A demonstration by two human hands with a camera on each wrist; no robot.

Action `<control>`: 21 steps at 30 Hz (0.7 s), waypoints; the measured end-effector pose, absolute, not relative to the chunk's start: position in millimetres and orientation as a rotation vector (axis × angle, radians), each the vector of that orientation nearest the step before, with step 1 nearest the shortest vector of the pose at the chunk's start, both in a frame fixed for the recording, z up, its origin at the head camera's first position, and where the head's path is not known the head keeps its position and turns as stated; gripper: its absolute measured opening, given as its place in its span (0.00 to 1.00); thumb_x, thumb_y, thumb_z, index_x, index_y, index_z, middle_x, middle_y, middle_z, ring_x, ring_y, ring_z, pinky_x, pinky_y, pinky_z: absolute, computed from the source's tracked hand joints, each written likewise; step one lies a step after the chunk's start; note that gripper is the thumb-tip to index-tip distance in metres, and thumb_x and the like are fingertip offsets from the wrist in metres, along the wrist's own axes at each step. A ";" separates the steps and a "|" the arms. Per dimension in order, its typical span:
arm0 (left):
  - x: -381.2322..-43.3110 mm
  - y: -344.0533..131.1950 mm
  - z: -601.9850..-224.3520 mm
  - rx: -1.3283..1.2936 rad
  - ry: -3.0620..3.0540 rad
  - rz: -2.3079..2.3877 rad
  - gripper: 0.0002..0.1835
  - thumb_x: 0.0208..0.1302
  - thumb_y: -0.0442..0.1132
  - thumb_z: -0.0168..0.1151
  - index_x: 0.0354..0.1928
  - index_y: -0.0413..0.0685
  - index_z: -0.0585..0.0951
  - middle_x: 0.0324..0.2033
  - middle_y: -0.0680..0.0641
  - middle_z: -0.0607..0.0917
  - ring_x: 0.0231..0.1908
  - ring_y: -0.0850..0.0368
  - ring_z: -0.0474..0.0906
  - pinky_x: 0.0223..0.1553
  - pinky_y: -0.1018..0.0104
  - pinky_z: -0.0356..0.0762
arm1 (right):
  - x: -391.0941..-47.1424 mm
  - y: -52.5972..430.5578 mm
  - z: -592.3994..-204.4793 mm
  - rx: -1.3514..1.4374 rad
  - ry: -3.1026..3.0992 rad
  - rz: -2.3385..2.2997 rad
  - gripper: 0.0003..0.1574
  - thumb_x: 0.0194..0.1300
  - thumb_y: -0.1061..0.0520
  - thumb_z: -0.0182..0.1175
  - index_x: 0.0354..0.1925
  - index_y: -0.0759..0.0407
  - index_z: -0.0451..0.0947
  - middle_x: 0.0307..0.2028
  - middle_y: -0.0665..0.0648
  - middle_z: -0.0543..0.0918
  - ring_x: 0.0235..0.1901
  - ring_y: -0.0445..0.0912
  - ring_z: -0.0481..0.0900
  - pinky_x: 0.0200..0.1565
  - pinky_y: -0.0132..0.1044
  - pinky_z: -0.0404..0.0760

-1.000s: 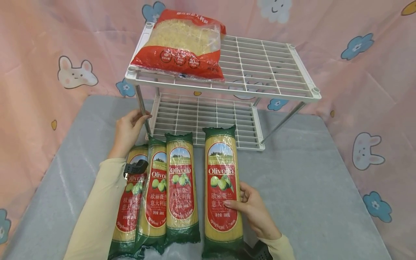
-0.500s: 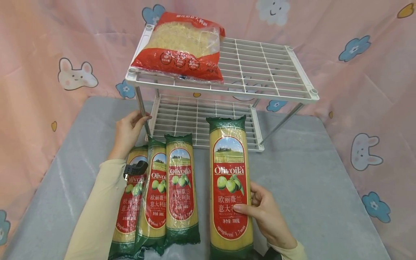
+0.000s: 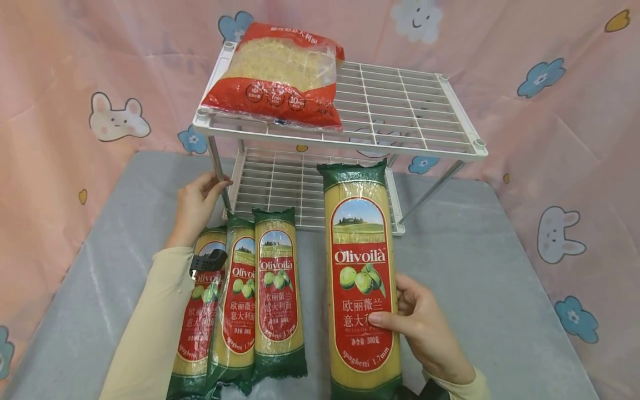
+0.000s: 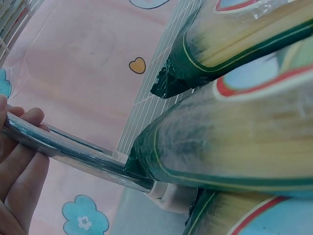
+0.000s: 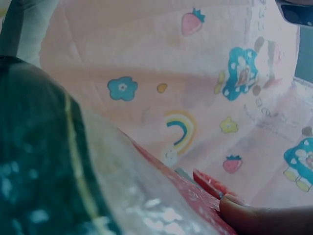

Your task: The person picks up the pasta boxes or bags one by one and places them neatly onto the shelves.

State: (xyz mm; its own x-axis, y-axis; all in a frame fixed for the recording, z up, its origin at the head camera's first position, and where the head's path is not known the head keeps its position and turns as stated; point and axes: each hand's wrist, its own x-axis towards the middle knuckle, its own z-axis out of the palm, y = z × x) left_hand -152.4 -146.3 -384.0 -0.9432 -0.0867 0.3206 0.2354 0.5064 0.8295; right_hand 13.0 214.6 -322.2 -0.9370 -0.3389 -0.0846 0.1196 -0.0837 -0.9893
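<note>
My right hand [image 3: 430, 328] holds a pack of spaghetti [image 3: 362, 283] by its right side, thumb across the red label. The pack stands tall, its green top overlapping the lower shelf [image 3: 277, 183] of a white wire rack in the head view. Close up in the right wrist view, the thumb [image 5: 259, 218] presses the wrapper. My left hand [image 3: 192, 208] grips the rack's front left metal post [image 4: 98, 161] with fingers and thumb. Below that hand, three more spaghetti packs [image 3: 278, 294] lie side by side, the leftmost partly hidden by the sleeve.
A red bag of short pasta [image 3: 285, 72] rests on the left part of the upper shelf [image 3: 400, 105]. The rack stands on a grey cloth-covered table [image 3: 475, 266]. A pink patterned curtain [image 3: 500, 144] hangs behind and at the sides.
The spaghetti pack in my right hand has risen and shifted right, nearer the camera, away from the other packs. My left hand keeps its hold on the post.
</note>
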 end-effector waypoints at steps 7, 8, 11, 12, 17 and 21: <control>-152.2 -146.5 -384.4 -0.129 -2.429 -1.421 0.14 0.70 0.41 0.54 0.47 0.36 0.80 0.45 0.38 0.84 0.50 0.43 0.78 0.53 0.47 0.73 | 11.3 220.6 -313.0 -0.289 1.885 -2.108 0.26 0.58 0.75 0.57 0.54 0.59 0.72 0.44 0.58 0.85 0.40 0.52 0.84 0.38 0.46 0.83; -152.3 -146.6 -384.6 -0.129 -2.429 -1.422 0.14 0.70 0.41 0.54 0.47 0.36 0.80 0.45 0.38 0.84 0.50 0.43 0.78 0.53 0.47 0.73 | 10.4 221.3 -311.8 -0.296 1.886 -2.112 0.27 0.58 0.75 0.57 0.55 0.59 0.72 0.44 0.58 0.84 0.40 0.52 0.84 0.38 0.46 0.83; -152.4 -146.6 -384.8 -0.128 -2.430 -1.421 0.14 0.70 0.41 0.54 0.47 0.37 0.80 0.45 0.38 0.84 0.50 0.43 0.79 0.53 0.47 0.73 | 6.3 222.3 -308.2 -0.296 1.897 -2.122 0.27 0.59 0.75 0.56 0.55 0.59 0.71 0.45 0.58 0.84 0.41 0.51 0.84 0.39 0.45 0.83; -152.3 -146.6 -384.7 -0.127 -2.431 -1.418 0.14 0.70 0.41 0.54 0.47 0.37 0.80 0.45 0.39 0.84 0.50 0.42 0.79 0.53 0.47 0.73 | 4.7 222.3 -307.1 -0.289 1.904 -2.125 0.27 0.59 0.75 0.56 0.56 0.59 0.71 0.45 0.58 0.84 0.41 0.51 0.84 0.39 0.45 0.83; -151.8 -146.5 -384.3 -0.121 -2.439 -1.405 0.15 0.70 0.42 0.54 0.47 0.38 0.80 0.45 0.39 0.84 0.50 0.42 0.79 0.53 0.46 0.72 | -4.0 221.8 -301.4 -0.280 1.916 -2.156 0.26 0.60 0.75 0.55 0.55 0.60 0.71 0.45 0.58 0.84 0.42 0.50 0.83 0.41 0.44 0.82; -151.6 -146.0 -384.2 -0.122 -2.439 -1.406 0.15 0.70 0.42 0.54 0.47 0.38 0.80 0.45 0.39 0.84 0.50 0.42 0.79 0.53 0.46 0.72 | -12.1 221.0 -294.1 -0.276 1.927 -2.194 0.24 0.60 0.75 0.55 0.53 0.61 0.71 0.43 0.58 0.85 0.40 0.49 0.84 0.40 0.42 0.83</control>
